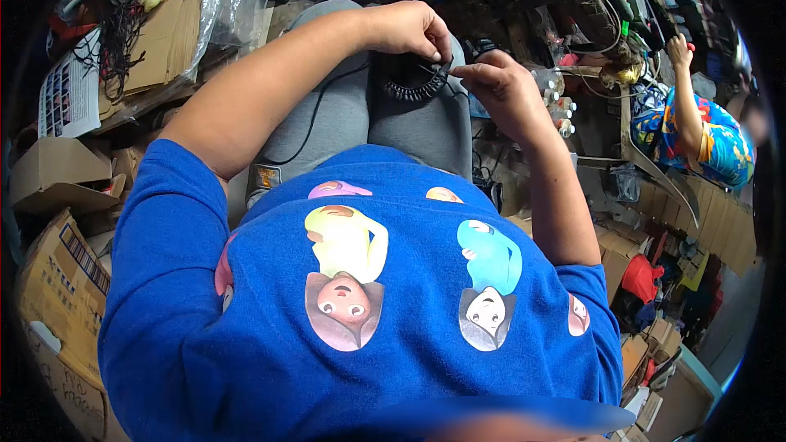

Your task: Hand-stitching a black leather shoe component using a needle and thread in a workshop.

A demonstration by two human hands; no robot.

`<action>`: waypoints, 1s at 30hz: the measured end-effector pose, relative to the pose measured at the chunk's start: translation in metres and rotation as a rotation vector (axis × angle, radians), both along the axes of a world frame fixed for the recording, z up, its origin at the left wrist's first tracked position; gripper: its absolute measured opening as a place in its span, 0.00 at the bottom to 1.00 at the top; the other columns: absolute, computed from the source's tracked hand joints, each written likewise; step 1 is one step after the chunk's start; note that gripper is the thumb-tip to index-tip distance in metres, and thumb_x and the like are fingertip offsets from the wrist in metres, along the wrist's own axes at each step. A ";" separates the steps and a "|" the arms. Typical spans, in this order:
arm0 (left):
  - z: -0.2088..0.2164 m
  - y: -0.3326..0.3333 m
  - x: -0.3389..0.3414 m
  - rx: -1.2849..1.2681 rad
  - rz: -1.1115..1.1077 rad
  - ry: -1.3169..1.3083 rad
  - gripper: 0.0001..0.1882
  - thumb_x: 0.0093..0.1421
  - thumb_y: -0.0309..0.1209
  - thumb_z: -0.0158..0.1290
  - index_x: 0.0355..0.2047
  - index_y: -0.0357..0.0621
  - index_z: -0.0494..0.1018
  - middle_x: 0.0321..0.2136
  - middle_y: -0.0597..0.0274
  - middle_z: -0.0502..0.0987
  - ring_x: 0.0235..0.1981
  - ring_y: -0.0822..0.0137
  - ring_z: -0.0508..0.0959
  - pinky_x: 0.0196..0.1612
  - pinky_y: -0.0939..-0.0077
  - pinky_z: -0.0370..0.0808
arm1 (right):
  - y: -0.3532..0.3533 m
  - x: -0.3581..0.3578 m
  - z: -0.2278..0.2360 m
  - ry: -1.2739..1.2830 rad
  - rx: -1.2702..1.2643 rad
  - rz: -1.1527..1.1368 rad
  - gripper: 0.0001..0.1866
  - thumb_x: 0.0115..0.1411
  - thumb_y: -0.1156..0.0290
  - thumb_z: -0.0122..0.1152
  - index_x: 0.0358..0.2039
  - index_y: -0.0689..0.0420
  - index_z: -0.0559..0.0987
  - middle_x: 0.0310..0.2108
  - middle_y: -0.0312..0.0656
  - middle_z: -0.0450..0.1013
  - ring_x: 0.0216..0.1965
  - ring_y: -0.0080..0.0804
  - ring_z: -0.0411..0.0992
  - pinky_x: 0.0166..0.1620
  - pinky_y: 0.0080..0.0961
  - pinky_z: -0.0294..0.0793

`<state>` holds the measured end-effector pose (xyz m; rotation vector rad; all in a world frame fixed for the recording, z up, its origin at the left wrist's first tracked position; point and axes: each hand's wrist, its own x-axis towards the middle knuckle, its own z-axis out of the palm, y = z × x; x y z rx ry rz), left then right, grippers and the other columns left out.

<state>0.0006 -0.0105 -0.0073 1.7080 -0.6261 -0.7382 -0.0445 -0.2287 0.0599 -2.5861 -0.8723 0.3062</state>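
Over my grey-trousered lap, both hands work at a black ribbed, curved piece [413,88], looped like a coil; its exact kind is not plain. My left hand [413,30] is closed, thumb and fingers bent down in a pinch at the upper right end of the piece. From the right, my right hand [501,90] reaches in with thumb and forefinger pinched at that same end; what lies between these fingertips is too small to make out. A thin black cord [315,115] trails from the piece across my left thigh.
Cardboard [168,29], plastic sheeting [232,8] and a tangle of black cords [119,41] lie at the left. An opened box [61,168] sits below them. Several small white-capped bottles [561,106] stand right of my right hand. Another person in a bright patterned shirt [725,143] is farther right.
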 end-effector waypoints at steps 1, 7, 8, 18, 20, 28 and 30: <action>-0.001 0.001 -0.002 -0.013 -0.009 -0.067 0.12 0.51 0.25 0.56 0.37 0.39 0.78 0.33 0.60 0.79 0.39 0.68 0.76 0.48 0.73 0.70 | -0.001 0.003 -0.002 0.110 0.080 -0.028 0.12 0.52 0.77 0.58 0.35 0.48 0.82 0.25 0.39 0.69 0.29 0.34 0.72 0.34 0.29 0.73; 0.002 0.002 -0.006 0.044 -0.037 -0.234 0.12 0.48 0.25 0.59 0.36 0.45 0.80 0.32 0.61 0.76 0.39 0.65 0.75 0.46 0.72 0.71 | -0.022 0.034 -0.032 0.582 0.249 -0.075 0.16 0.50 0.82 0.56 0.38 0.51 0.82 0.29 0.35 0.69 0.36 0.24 0.69 0.44 0.20 0.68; 0.003 0.000 -0.006 0.092 -0.021 -0.267 0.13 0.47 0.26 0.60 0.36 0.46 0.80 0.32 0.61 0.75 0.39 0.64 0.75 0.46 0.73 0.71 | -0.026 0.036 -0.042 0.630 0.308 -0.047 0.15 0.51 0.82 0.56 0.38 0.53 0.82 0.31 0.35 0.70 0.37 0.24 0.69 0.44 0.21 0.68; -0.002 0.001 -0.008 0.080 0.016 -0.235 0.12 0.46 0.25 0.60 0.34 0.47 0.80 0.31 0.63 0.75 0.37 0.66 0.75 0.44 0.73 0.72 | -0.030 0.044 -0.059 0.773 0.426 -0.021 0.11 0.55 0.77 0.59 0.39 0.54 0.81 0.35 0.33 0.71 0.40 0.22 0.69 0.45 0.20 0.67; -0.002 0.000 -0.008 0.074 0.025 -0.278 0.12 0.46 0.24 0.60 0.33 0.47 0.80 0.30 0.63 0.74 0.35 0.66 0.75 0.42 0.74 0.72 | -0.031 0.044 -0.061 0.778 0.442 0.000 0.11 0.55 0.76 0.59 0.39 0.54 0.81 0.35 0.33 0.72 0.40 0.22 0.69 0.45 0.20 0.67; 0.002 0.001 -0.015 0.112 0.053 -0.307 0.10 0.46 0.24 0.60 0.31 0.46 0.80 0.30 0.62 0.74 0.35 0.66 0.76 0.41 0.74 0.73 | -0.019 0.021 -0.051 0.655 0.444 -0.121 0.09 0.56 0.76 0.60 0.38 0.58 0.81 0.34 0.33 0.71 0.40 0.21 0.69 0.46 0.20 0.67; 0.002 -0.001 -0.016 0.129 0.071 -0.353 0.10 0.46 0.25 0.60 0.31 0.46 0.80 0.30 0.62 0.74 0.35 0.66 0.76 0.41 0.74 0.73 | -0.026 0.026 -0.051 0.639 0.419 -0.076 0.11 0.54 0.77 0.60 0.38 0.55 0.82 0.35 0.34 0.72 0.39 0.22 0.70 0.45 0.20 0.68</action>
